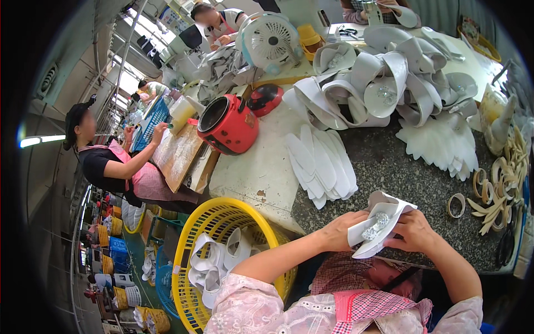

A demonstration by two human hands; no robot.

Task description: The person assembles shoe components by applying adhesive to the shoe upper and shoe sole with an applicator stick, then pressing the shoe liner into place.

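Observation:
Just above my lap, at the near edge of the dark speckled worktop (384, 150), I hold a white shoe upper (361, 253) with a glittering clear ornament on it. My left hand (338, 231) grips its left side, fingers partly hidden behind the white material. On the other side my right hand (414, 232) is closed on the edge, thumb bent toward the ornament. Beyond my hands lies a fanned stack of white sole-shaped pieces (322, 164). Farther back is a heap of similar white uppers (356, 89), some with sparkling ornaments.
A yellow basket (181, 261) with white uppers stands at my left. Behind it are a red pot (231, 125), its lid (265, 100) and a fan (271, 42). Tape rolls (456, 206), beige strips (503, 189) and scalloped white pieces (442, 145) lie rightward. A co-worker (125, 161) works at left.

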